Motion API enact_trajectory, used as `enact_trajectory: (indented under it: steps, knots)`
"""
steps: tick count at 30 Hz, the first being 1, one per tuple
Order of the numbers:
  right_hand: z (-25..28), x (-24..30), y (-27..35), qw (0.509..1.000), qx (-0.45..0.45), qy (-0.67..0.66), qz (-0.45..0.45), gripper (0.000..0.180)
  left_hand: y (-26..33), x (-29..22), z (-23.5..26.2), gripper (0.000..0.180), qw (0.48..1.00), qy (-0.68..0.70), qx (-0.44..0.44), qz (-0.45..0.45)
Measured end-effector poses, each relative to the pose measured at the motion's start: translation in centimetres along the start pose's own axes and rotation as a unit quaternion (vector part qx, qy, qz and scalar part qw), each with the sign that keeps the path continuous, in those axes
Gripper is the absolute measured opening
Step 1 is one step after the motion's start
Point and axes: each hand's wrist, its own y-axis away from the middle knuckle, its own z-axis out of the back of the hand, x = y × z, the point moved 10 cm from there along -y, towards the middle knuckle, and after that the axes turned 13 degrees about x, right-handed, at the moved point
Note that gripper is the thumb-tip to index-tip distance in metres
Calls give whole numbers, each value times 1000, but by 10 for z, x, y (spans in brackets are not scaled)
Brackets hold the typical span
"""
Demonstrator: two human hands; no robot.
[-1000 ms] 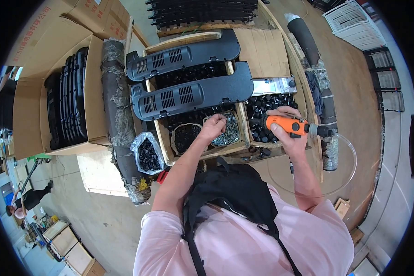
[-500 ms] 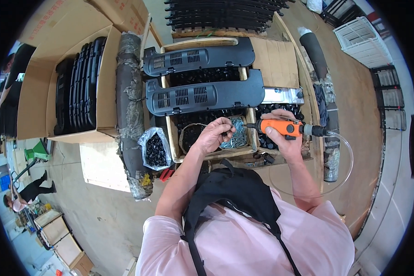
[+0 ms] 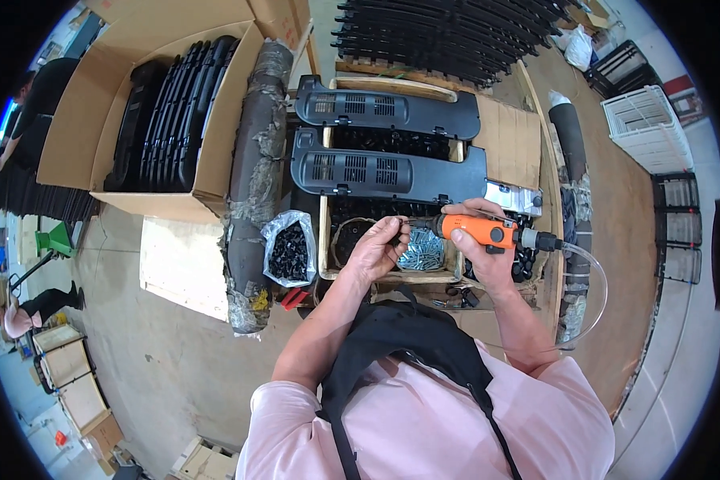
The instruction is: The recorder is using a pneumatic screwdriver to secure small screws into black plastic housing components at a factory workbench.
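The right hand [image 3: 488,260] grips the orange driver [image 3: 482,231] level over the bench's near edge. The left hand [image 3: 376,248] pinches a small part at its tip, likely to seat it, above the screws [image 3: 422,254].

Bright, even light fills the room, and shadows are soft. Lines bend near the round black rim. The middle looks sharp.
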Motion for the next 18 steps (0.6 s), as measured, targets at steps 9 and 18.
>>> enact_trajectory:
  steps: [9,18]
  knots:
    - [-30,-6,-17,999,21,26,-23,49,11,-23,1,22,998,48,19,-48]
    - [-48,-6,-24,999,27,24,-22,49,22,-33,2,23,993,81,52,-62]
